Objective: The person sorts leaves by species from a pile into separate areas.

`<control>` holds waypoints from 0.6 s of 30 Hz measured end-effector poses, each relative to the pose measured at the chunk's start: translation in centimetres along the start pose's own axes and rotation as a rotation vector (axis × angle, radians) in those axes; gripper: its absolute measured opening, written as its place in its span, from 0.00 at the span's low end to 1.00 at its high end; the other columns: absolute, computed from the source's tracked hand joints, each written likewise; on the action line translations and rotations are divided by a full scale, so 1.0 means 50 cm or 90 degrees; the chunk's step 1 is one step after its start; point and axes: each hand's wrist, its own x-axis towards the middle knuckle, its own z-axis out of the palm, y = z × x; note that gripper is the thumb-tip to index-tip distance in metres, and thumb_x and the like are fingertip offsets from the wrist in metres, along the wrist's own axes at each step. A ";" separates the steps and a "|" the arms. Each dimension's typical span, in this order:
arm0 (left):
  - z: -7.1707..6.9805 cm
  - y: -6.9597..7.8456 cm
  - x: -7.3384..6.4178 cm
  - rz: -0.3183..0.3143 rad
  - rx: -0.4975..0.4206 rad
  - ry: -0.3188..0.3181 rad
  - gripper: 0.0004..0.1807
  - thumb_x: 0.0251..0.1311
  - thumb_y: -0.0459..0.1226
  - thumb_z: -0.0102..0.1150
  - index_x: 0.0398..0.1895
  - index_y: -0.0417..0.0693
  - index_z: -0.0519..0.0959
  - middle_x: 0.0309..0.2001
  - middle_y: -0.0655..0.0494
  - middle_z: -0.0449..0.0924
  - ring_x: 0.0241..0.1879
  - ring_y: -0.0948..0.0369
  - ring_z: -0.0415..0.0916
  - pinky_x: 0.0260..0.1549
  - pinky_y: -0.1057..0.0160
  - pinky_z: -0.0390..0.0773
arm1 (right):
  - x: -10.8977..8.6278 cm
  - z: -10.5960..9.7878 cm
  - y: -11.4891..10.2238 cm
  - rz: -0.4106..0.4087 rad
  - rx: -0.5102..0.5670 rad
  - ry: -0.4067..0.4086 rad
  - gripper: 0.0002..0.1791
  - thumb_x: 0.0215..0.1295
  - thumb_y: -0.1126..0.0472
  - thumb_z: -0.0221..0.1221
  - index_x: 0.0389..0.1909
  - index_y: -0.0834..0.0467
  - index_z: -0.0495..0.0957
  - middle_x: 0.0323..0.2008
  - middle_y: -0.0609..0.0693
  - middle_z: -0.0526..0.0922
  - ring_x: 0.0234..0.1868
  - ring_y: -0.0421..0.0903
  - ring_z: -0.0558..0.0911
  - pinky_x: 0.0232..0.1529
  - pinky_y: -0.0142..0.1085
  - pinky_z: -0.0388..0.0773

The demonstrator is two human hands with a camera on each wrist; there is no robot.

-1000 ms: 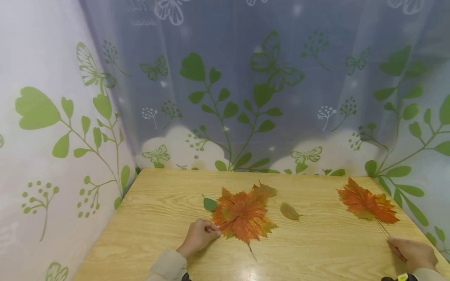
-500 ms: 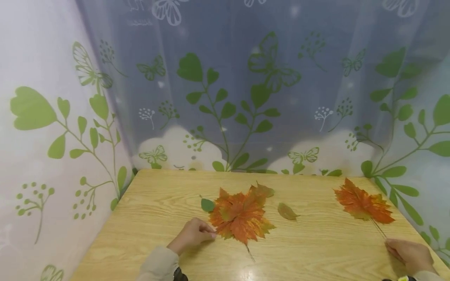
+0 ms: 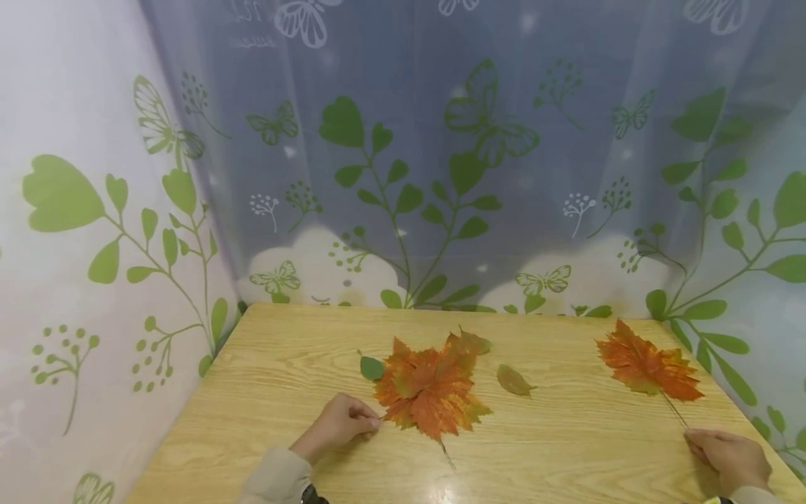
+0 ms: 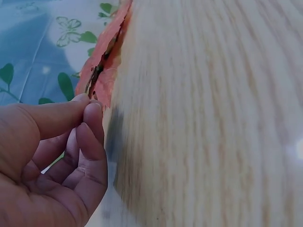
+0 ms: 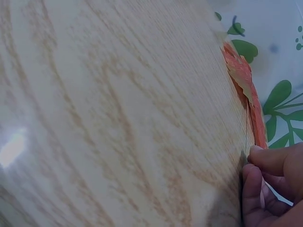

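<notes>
In the head view my left hand point(image 3: 343, 423) is at the left edge of a cluster of orange artificial maple leaves point(image 3: 431, 392) on the table. Thumb and index finger pinch a thin stem there, close over the wood; the left wrist view shows the red-orange leaf point(image 4: 102, 66) beyond the fingertips. On the far right, my right hand point(image 3: 730, 455) pinches the thin stem point(image 3: 675, 411) of an orange maple leaf piece point(image 3: 648, 364). That leaf extends away from the hand toward the table's back right corner. The clustered leaves overlap, hiding parts of one another.
A small green leaf point(image 3: 371, 368) lies left of the cluster. Behind it is a brownish-green leaf point(image 3: 475, 342), and another olive leaf point(image 3: 515, 380) lies to its right. One bare stem point(image 3: 447, 453) points toward the front. Printed curtains point(image 3: 403, 210) enclose the wooden table point(image 3: 283, 350).
My left hand has drawn slightly left from the cluster, baring a bit of stem. The right hand and its leaf have shifted only a little left. The loose leaves stay put.
</notes>
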 end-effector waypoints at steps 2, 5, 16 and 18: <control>-0.002 -0.005 -0.001 -0.007 -0.032 -0.006 0.06 0.58 0.32 0.65 0.34 0.36 0.85 0.26 0.52 0.84 0.25 0.63 0.78 0.26 0.66 0.78 | 0.002 0.001 0.003 0.001 -0.004 0.006 0.22 0.58 0.60 0.65 0.06 0.39 0.76 0.09 0.29 0.76 0.16 0.27 0.77 0.20 0.24 0.75; -0.007 -0.009 -0.002 -0.029 -0.094 -0.015 0.07 0.58 0.30 0.63 0.36 0.33 0.84 0.28 0.51 0.84 0.26 0.63 0.78 0.28 0.65 0.79 | 0.004 0.003 0.003 0.004 -0.002 0.018 0.22 0.60 0.61 0.64 0.06 0.42 0.78 0.08 0.30 0.76 0.15 0.27 0.77 0.19 0.25 0.75; -0.004 0.018 0.002 -0.084 -0.266 -0.019 0.16 0.62 0.34 0.61 0.47 0.27 0.79 0.38 0.50 0.84 0.34 0.65 0.79 0.36 0.66 0.79 | 0.006 0.009 0.000 -0.002 -0.023 0.033 0.19 0.61 0.61 0.64 0.10 0.53 0.83 0.06 0.31 0.74 0.14 0.28 0.76 0.18 0.26 0.75; 0.005 0.034 0.009 -0.084 -0.297 -0.026 0.17 0.63 0.34 0.60 0.48 0.26 0.78 0.38 0.50 0.84 0.33 0.66 0.78 0.35 0.68 0.77 | 0.004 0.011 0.000 -0.001 -0.025 0.035 0.19 0.61 0.60 0.64 0.09 0.51 0.82 0.07 0.31 0.75 0.14 0.28 0.76 0.18 0.26 0.75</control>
